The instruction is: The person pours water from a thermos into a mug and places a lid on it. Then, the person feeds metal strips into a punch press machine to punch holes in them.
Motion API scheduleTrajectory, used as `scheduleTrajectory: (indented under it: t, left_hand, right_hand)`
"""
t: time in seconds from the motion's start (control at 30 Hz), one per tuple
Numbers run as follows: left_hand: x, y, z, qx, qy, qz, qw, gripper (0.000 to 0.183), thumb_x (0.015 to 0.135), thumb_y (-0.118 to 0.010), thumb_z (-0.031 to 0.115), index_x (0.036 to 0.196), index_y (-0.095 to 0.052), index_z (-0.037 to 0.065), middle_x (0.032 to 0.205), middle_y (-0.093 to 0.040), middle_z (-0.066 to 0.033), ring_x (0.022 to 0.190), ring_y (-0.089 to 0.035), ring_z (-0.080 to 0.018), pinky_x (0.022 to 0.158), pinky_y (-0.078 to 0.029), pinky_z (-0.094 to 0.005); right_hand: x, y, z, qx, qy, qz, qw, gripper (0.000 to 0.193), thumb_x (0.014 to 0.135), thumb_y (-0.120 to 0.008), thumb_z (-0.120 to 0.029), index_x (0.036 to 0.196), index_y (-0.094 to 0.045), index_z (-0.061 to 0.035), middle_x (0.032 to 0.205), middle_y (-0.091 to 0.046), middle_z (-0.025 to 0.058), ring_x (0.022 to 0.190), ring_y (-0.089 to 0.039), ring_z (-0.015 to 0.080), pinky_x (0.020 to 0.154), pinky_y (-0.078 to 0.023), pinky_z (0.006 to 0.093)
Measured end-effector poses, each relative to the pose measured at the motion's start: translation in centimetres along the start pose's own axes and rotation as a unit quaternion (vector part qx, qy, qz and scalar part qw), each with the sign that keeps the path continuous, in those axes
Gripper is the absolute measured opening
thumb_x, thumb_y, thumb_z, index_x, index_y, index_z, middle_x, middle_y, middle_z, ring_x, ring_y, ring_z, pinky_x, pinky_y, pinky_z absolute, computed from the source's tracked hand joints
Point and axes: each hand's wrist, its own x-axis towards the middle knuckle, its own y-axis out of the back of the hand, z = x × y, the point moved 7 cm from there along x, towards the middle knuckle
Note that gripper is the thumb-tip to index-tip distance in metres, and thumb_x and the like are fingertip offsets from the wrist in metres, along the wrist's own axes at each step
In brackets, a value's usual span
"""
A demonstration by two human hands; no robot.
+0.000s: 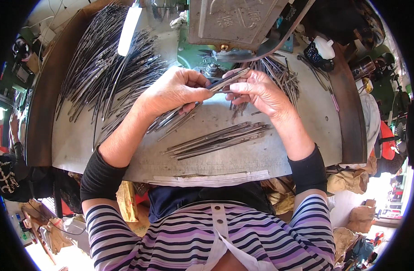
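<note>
Dozens of thin metal strips (101, 58) lie heaped toward the far left corner of the bench (310, 140) on my feed. A smaller pile (286, 81) sits toward the far right, and a loose bundle (216, 141) lies near the front edge. From here I can't tell which group is finished and which is waiting; the left heap is plainly the largest. Over the bench's middle, the left hand (177, 90) and right hand (259, 92) each pinch the held strips (231, 79) between thumb and fingers. I see raised characters on the machine's cast cover (229, 22) and faint ruler-like markings (193, 170) along the front edge.
</note>
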Motion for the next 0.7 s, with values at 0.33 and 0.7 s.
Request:
scheduleTrajectory:
  t: [0.33, 0.7]
  left_hand:
    - [0.2, 2.9, 0.5, 0.091, -0.032, 0.081, 0.992, 0.033, 0.091, -0.063, 0.030, 0.093, -0.067, -0.003, 0.062, -0.061, -0.0025, 0.044, -0.050, -0.0058, 0.041, -0.038, -0.0212]
    - [1.1, 3.1, 0.0, -0.002, -0.026, 0.124, 0.992, 0.030, 0.088, -0.066, 0.032, 0.091, -0.066, 0.002, 0.058, -0.047, 0.0030, 0.047, -0.041, -0.0061, 0.046, -0.033, -0.0237]
  right_hand:
    - [0.3, 2.0, -0.1, 0.053, 0.079, 0.124, 0.988, 0.018, 0.091, -0.062, -0.010, 0.104, -0.063, 0.0019, 0.100, -0.068, 0.0147, 0.090, -0.069, 0.0243, 0.073, -0.060, 0.0269]
    - [0.8, 2.5, -0.7, 0.098, 0.155, 0.082, 0.980, 0.023, 0.092, -0.058, -0.008, 0.112, -0.058, 0.0034, 0.109, -0.066, 0.0161, 0.101, -0.066, 0.0276, 0.078, -0.059, 0.0294]
